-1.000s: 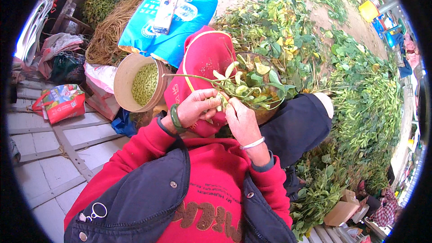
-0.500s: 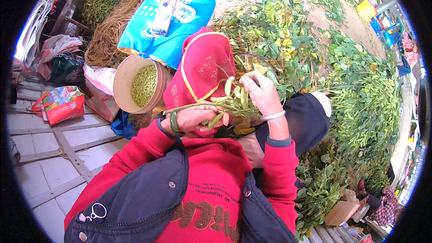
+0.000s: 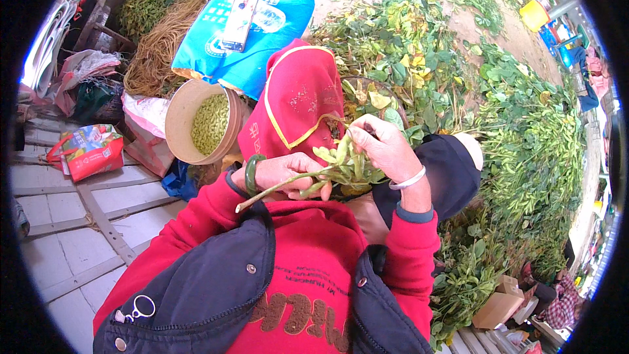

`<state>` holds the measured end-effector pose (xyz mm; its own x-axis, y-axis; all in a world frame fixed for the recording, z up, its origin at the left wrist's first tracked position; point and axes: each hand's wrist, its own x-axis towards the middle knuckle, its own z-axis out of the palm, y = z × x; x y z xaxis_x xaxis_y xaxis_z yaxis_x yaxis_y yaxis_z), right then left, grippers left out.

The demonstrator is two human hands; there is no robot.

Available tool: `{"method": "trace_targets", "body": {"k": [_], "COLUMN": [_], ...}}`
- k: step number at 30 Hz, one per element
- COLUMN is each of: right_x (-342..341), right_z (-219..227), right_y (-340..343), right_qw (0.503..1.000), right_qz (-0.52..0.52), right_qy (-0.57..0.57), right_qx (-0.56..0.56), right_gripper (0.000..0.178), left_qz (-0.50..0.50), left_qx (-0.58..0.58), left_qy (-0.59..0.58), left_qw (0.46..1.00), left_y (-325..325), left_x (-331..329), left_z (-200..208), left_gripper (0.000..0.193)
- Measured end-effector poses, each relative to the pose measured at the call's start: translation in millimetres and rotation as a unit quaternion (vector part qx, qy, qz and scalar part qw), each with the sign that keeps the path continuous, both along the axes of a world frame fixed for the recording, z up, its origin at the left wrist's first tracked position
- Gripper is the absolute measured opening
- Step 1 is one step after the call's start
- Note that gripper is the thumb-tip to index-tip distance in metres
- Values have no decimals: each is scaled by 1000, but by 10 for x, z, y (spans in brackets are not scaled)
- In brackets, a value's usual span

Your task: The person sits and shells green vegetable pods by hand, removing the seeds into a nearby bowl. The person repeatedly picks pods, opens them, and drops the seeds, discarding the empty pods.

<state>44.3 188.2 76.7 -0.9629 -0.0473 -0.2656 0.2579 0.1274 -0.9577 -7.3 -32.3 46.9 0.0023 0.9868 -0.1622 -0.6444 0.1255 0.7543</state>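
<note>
While several plump pods (image 3: 343, 152) hang on the green stalk (image 3: 265, 198), that piece looks only partly worked, whereas the bucket (image 3: 171, 121) already holds a good layer of what look like loose, shelled beans (image 3: 211, 126). Many leafy plants (image 3: 524, 134) lie heaped beyond the knee, so much seems left unpicked. The stalk slants across the lap, its bare cut end pointing down to the left; the left hand (image 3: 285, 174) is curled closed around it, and the right hand (image 3: 381, 147) has its fingertips at the top of the pod cluster, though I cannot tell whether they pinch anything. The pods are curved, bumpy and slightly fuzzy-looking, the stalk thin and woody. Soft red cloth (image 3: 288, 92) with yellow edging drapes one knee; behind the round, smooth-walled tan bucket sits a glossy blue sack (image 3: 282, 36), creased plastic by its look, bearing a flat phone (image 3: 240, 23).
</note>
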Motion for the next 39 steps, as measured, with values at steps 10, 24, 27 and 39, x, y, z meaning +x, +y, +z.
{"method": "trace_targets", "body": {"k": [10, 24, 27, 39], "right_x": [27, 309, 325, 325], "right_z": [-192, -385, -423, -491], "right_y": [-220, -663, -679, -718], "right_qw": [957, 990, 991, 997], "right_qz": [-265, -93, -94, -66], "right_qy": [111, 55, 45, -4], "right_qx": [-35, 87, 88, -35], "right_gripper": [5, 16, 17, 15], "left_qz": [79, 319, 332, 232], "left_qx": [-96, -112, -117, -134], "left_qy": [-46, 0, 4, 30], "left_qw": [991, 941, 936, 963], "left_y": [211, 240, 249, 83], "left_x": [119, -1, 42, -98], "left_z": [-36, -295, -291, -107], "left_gripper": [27, 17, 17, 18]}}
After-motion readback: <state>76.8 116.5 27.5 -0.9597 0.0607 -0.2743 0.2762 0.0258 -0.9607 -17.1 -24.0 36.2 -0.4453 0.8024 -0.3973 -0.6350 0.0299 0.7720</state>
